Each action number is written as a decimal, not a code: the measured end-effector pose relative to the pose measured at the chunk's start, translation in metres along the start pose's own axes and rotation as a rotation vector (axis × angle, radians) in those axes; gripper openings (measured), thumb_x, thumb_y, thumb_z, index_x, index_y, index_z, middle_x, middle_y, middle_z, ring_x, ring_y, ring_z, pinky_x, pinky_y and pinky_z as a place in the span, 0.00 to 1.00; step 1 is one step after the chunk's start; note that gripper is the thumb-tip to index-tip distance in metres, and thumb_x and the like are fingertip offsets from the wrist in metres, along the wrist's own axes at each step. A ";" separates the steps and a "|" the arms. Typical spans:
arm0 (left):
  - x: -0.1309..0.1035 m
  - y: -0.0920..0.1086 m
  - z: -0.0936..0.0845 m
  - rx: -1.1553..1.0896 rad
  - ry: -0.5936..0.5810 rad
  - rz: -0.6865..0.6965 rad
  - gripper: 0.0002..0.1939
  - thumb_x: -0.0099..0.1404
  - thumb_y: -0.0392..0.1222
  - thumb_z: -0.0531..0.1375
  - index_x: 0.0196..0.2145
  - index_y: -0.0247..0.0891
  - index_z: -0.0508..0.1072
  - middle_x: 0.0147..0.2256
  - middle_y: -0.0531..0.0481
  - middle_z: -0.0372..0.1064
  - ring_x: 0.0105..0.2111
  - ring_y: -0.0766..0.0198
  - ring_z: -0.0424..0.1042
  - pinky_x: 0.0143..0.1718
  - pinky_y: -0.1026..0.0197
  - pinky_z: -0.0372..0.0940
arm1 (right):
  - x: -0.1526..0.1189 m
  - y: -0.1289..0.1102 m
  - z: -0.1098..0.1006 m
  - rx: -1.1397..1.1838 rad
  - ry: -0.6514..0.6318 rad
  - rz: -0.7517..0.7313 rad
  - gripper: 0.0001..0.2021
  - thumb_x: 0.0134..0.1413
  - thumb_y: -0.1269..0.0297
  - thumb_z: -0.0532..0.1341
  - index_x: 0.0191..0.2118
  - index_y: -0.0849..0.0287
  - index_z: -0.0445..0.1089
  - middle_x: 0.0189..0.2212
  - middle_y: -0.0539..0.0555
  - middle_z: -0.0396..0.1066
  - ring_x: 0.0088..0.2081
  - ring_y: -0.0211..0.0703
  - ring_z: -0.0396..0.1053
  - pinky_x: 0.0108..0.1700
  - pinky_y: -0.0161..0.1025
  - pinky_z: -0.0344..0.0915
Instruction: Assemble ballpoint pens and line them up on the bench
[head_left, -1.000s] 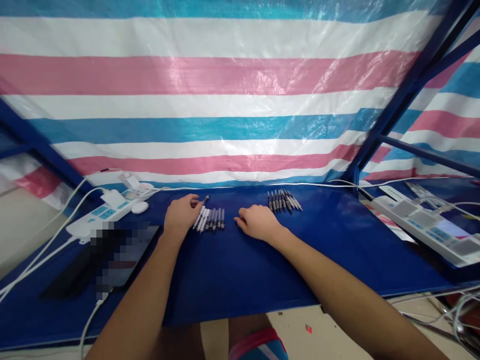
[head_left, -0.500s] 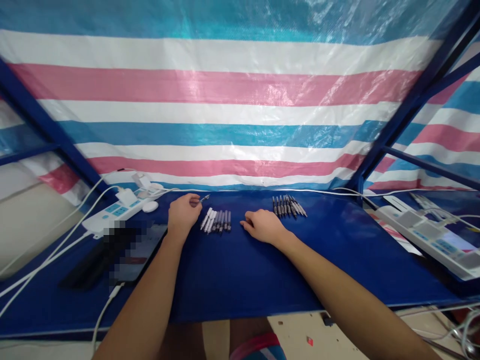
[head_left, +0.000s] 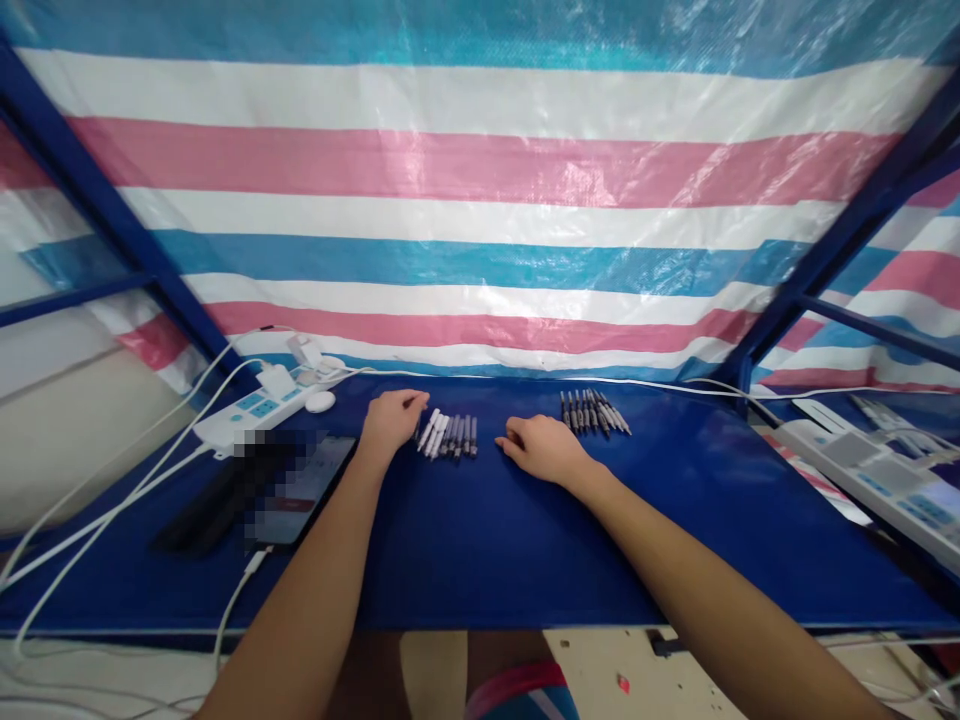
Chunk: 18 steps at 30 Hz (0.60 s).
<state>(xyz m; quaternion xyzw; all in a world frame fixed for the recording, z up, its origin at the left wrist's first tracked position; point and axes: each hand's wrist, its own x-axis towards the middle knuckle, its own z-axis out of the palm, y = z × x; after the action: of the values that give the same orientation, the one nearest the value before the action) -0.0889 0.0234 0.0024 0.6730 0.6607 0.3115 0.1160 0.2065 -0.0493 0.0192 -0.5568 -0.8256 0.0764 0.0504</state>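
Note:
My left hand (head_left: 391, 420) is closed in a pinch at the left end of a row of pens. A dark sliver of a pen (head_left: 417, 430) shows under its fingertips, with the rest hidden by the hand. White pens (head_left: 433, 433) and grey-purple pens with dark ends (head_left: 460, 437) lie side by side just right of it. My right hand (head_left: 544, 447) rests on the blue tabletop, loosely curled, thumb apart from the fingers, nothing visible in it. Beyond it to the right lies a second group of dark and grey pens (head_left: 592, 412).
On the left are a white power strip (head_left: 259, 408) with cables, a round white disc (head_left: 320, 401) and a phone-like device (head_left: 319, 490) with a cable. At right, another power strip (head_left: 889, 475) lies near papers. A striped sheet (head_left: 487, 170) hangs behind the blue table (head_left: 510, 560).
My left hand has lowered the pen from the air to beside the white pens. My right hand keeps its place by the pens. The whole view has shifted slightly.

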 end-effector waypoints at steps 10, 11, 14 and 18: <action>-0.010 0.008 0.014 0.197 -0.109 0.157 0.24 0.74 0.58 0.57 0.52 0.40 0.84 0.50 0.37 0.79 0.52 0.46 0.78 0.59 0.50 0.68 | -0.002 -0.001 0.002 0.069 0.065 -0.093 0.18 0.77 0.47 0.56 0.53 0.56 0.72 0.45 0.58 0.81 0.45 0.52 0.79 0.45 0.40 0.65; -0.012 0.008 0.012 0.203 -0.124 0.151 0.25 0.74 0.59 0.56 0.53 0.39 0.83 0.51 0.36 0.79 0.53 0.45 0.78 0.60 0.50 0.68 | -0.003 -0.001 0.003 0.092 0.087 -0.137 0.19 0.76 0.46 0.57 0.57 0.57 0.71 0.48 0.59 0.80 0.48 0.53 0.79 0.47 0.40 0.66; -0.017 0.010 0.003 0.214 -0.179 0.113 0.31 0.73 0.64 0.56 0.58 0.39 0.80 0.57 0.34 0.76 0.55 0.43 0.77 0.60 0.50 0.68 | -0.005 -0.004 0.005 0.145 0.130 -0.257 0.27 0.75 0.45 0.58 0.67 0.58 0.65 0.57 0.63 0.75 0.54 0.53 0.76 0.53 0.42 0.67; -0.025 0.010 -0.019 0.207 -0.413 0.133 0.60 0.47 0.70 0.74 0.73 0.46 0.66 0.69 0.35 0.64 0.61 0.37 0.74 0.56 0.52 0.70 | -0.005 -0.008 0.009 0.151 0.142 -0.319 0.32 0.74 0.45 0.59 0.73 0.59 0.60 0.61 0.64 0.70 0.54 0.54 0.74 0.55 0.45 0.68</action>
<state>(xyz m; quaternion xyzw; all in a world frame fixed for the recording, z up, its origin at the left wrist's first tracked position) -0.0897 -0.0066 0.0163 0.7729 0.6055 0.1048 0.1582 0.1998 -0.0574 0.0122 -0.4175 -0.8897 0.0896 0.1619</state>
